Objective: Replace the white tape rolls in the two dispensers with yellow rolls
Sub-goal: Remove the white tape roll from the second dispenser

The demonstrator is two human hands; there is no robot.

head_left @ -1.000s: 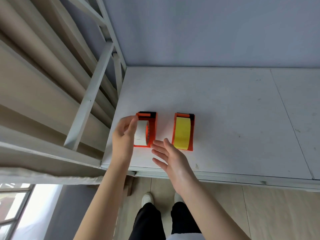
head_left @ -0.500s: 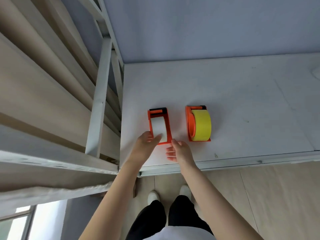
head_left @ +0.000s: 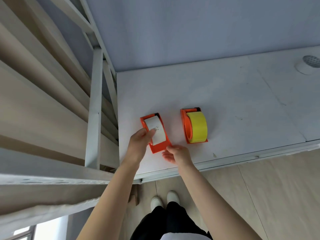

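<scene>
White tape roll [head_left: 155,130] sits in the left orange dispenser [head_left: 155,134], near the front-left corner of the bench [head_left: 242,94], and that is where we are working in the one head view we have. Our left hand [head_left: 141,142] is clamped on the roll, thumb on its near side and fingers [head_left: 152,131] curled over the top, placed, we judge, to pull it off the hub. Our right hand [head_left: 174,153] lies at the dispenser's near end with fingertips touching the orange base, loosely curled and gripping nothing, most likely pinning the frame down so it does not lift with the roll. The dispenser lies angled, its cutter end pointing toward the back of the bench.

Just to the right, well clear of both hands, the second dispenser [head_left: 187,126] already carries a yellow roll [head_left: 197,129], so we reckon half the job is done. A white roll [head_left: 307,65] lies far off by the back-right edge, probably the one taken out. No spare yellow roll is in view, so it will need fetching.
</scene>
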